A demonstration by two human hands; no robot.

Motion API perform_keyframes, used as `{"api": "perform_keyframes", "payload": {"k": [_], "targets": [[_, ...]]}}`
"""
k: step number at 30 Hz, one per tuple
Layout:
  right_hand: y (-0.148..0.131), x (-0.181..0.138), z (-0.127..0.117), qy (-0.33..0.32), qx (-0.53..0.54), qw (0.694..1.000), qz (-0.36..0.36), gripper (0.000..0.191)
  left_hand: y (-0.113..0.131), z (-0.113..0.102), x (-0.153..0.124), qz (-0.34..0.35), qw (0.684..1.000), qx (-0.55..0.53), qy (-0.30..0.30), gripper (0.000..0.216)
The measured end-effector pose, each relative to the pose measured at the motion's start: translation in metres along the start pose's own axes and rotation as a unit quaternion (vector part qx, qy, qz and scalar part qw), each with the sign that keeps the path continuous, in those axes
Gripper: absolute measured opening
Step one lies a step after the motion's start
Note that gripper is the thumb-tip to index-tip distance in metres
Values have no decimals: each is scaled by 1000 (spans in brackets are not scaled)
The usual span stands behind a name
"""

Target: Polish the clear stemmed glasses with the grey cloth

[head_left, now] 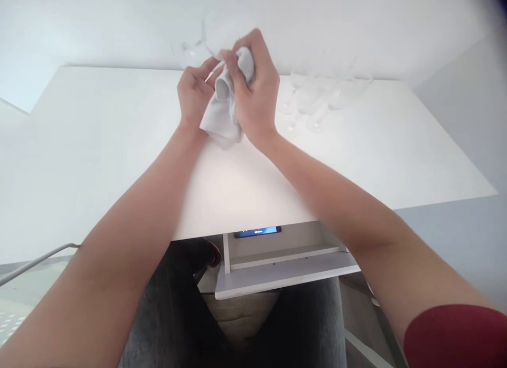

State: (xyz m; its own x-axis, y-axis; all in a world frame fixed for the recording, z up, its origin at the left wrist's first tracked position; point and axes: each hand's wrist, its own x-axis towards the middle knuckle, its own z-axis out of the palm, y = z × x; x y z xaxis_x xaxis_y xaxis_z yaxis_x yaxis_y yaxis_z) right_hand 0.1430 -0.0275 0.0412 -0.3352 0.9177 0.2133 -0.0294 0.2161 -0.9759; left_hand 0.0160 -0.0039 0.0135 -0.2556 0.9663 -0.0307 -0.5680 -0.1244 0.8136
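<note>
Above the far edge of the white table, my right hand [259,91] is closed around a bunched white cloth [222,114], whose loose end hangs down between my wrists. My left hand [195,96] is beside it, fingers curled around a clear glass [192,50]. The glass is faint and blurred against the white wall, and its lower part is hidden by the fingers and the cloth. The cloth appears to touch the glass between my two hands.
Several clear stemmed glasses [317,106] stand close together on the white table [237,188], right of my hands. Below the front edge a drawer [285,275] is pulled out, with a lit phone [258,232] in it. A grey metal rail [37,262] is at left.
</note>
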Motion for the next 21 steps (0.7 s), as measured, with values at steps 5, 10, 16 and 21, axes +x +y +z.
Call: {"api": "perform_keyframes", "payload": {"k": [5,10,16,21], "targets": [[41,9,-8,92,-72,982,-146,16,2,8,-9,52,988,-27,-142,51],[38,9,-7,62,-98,987,-110,21,4,-16,-1,124,984,-20,-126,27],[41,13,-7,21,-19,999,-36,15,12,-35,14,126,986,-65,82,34],[57,28,-4,87,-37,991,-97,42,7,-24,16,141,988,-27,59,25]]}}
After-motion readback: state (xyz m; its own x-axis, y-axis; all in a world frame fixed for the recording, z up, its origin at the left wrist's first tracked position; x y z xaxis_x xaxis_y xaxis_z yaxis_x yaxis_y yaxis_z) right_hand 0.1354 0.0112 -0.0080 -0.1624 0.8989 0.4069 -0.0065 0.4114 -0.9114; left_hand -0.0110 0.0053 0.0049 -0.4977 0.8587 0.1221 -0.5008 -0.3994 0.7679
